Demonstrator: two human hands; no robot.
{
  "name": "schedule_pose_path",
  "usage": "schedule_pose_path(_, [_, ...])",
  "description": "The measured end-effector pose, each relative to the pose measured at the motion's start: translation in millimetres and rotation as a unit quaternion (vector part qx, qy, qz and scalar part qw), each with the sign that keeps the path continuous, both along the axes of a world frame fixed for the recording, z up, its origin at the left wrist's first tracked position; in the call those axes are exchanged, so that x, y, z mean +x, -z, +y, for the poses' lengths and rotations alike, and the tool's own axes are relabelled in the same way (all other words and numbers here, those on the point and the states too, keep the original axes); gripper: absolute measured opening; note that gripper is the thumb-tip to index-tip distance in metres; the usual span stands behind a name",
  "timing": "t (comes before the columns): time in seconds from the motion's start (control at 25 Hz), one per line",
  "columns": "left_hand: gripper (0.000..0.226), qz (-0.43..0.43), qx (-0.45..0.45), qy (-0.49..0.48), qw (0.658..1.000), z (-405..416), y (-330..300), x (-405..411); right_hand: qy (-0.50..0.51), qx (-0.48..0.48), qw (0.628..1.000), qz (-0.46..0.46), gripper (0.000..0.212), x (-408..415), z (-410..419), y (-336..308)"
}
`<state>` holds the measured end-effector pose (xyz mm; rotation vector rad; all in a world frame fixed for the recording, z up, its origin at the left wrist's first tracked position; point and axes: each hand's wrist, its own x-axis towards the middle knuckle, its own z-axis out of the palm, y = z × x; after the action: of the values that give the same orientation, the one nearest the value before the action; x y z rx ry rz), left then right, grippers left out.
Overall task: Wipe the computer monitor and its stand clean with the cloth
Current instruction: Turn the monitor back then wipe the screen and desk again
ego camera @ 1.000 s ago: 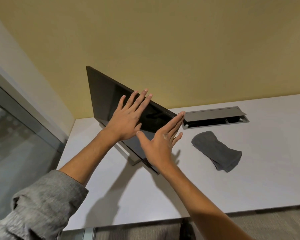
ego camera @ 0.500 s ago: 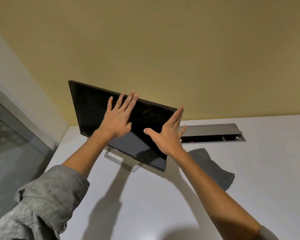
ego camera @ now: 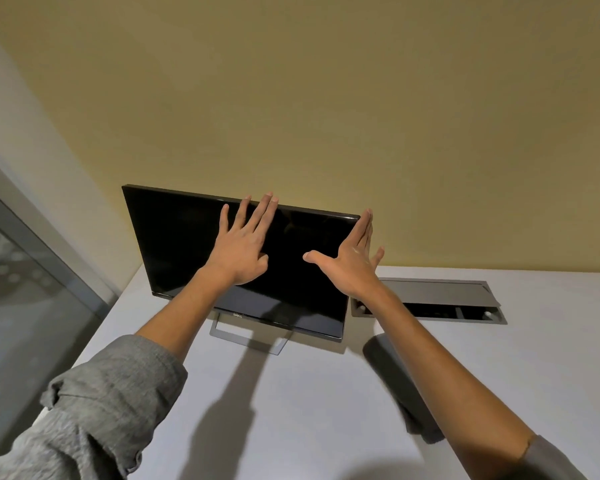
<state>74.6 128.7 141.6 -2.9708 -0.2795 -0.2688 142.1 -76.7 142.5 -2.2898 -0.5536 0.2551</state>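
A black computer monitor (ego camera: 177, 244) stands on a grey open-frame stand (ego camera: 246, 337) at the back left of a white desk (ego camera: 291, 410). My left hand (ego camera: 243, 244) is spread flat over the upper middle of the screen, its fingertips reaching the top edge. My right hand (ego camera: 354, 254) is held with straight fingers at the screen's top right corner, thumb stretched out in front of the glass. A dark grey cloth (ego camera: 388, 368) lies on the desk to the right of the monitor, largely hidden under my right forearm.
A grey cable hatch (ego camera: 437, 289) with its lid raised is set into the desk right of the monitor. A yellow wall rises close behind. A glass partition (ego camera: 21, 289) with a grey frame runs along the left side.
The monitor has swung round from an angled pose and now faces me more squarely. Both hands stayed on it, the right shifting to the top right corner. My forearm now covers more of the cloth.
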Motion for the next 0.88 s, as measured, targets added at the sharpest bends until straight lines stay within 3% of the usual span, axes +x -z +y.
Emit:
schedule_pose_path(0.32, [0.106, 0.007, 0.007, -0.017, 1.0, 0, 0, 10, -0.034, -0.015, 0.999, 0.002, 0.125, 35, -7, -5])
schedule_pose_path(0.68, [0.097, -0.017, 0.002, 0.028, 0.999, 6, 0, -9, 0.028, 0.044, 0.999, -0.014, 0.11, 9, -7, 5])
schedule_pose_path(0.88, [0.08, -0.127, -0.022, 0.053, 0.99, 20, 29, -56, 0.124, 0.105, 0.976, -0.143, 0.093, -43, 11, 27])
